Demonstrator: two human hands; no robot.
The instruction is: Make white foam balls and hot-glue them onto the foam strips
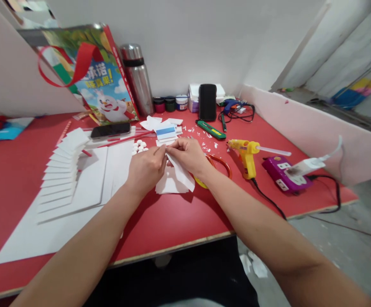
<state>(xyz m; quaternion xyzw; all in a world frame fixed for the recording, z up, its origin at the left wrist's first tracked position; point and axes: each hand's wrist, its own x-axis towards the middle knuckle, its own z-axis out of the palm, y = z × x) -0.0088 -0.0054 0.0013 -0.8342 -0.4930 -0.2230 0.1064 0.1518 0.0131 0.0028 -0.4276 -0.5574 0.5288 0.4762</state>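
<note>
Both hands meet over the red table and pinch a white sheet of paper [181,174], which hangs down at a slant. My left hand [148,166] is closed at the sheet's upper end, thumb and fingertips together. Beside it, my right hand [190,155] grips the same end with bent fingers. Below lie more white paper pieces [169,184]. Scissors with orange handles [222,164] lie partly hidden under my right wrist. Small white balls [139,147] are close to my left knuckles. A white and blue strip [166,133] lies just beyond my fingertips.
On the left, a fanned stepped row of white pieces [59,175] stands on white board. A phone [110,130], steel flask [137,79] and gift bag [104,85] are behind. To the right are a green cutter [211,129], yellow glue gun [247,155] and purple power strip [286,172] with cords.
</note>
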